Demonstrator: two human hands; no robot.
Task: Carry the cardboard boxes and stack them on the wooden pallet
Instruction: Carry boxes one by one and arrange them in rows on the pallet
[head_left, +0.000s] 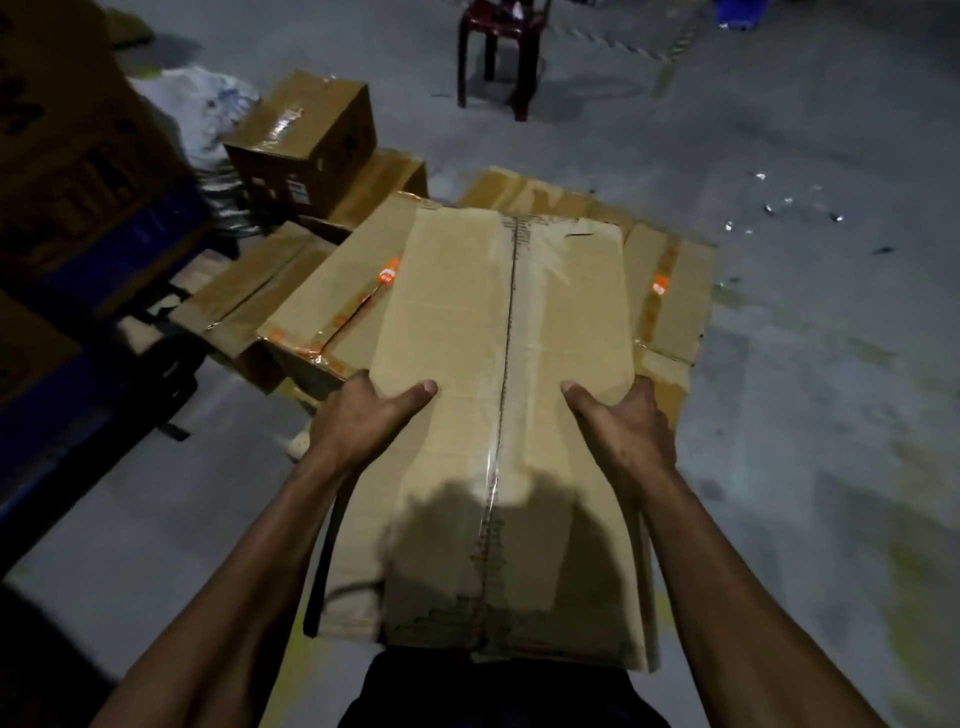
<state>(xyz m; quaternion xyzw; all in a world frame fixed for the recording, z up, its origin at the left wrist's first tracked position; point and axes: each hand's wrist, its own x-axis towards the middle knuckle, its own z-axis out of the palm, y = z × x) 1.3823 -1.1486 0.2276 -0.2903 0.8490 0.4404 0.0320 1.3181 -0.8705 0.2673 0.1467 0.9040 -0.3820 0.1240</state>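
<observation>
Cardboard box (498, 415) sits between our two hands, its taped seam running away from us midway between our thumbs. Our left hand (363, 415) grips its left edge, thumb lying on top, fingers curled out of sight underneath. Our right hand (623, 421) grips the right edge the same way. Beyond our fingertips lie flat boxes with orange tape (332, 306), and further left an upright smaller box (306, 140). Far past them stands a red chair (498, 52) on the concrete floor (805, 415).

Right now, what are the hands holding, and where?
Both hands, left and right, grip one taped box by its opposite side edges, thumbs on top.
</observation>
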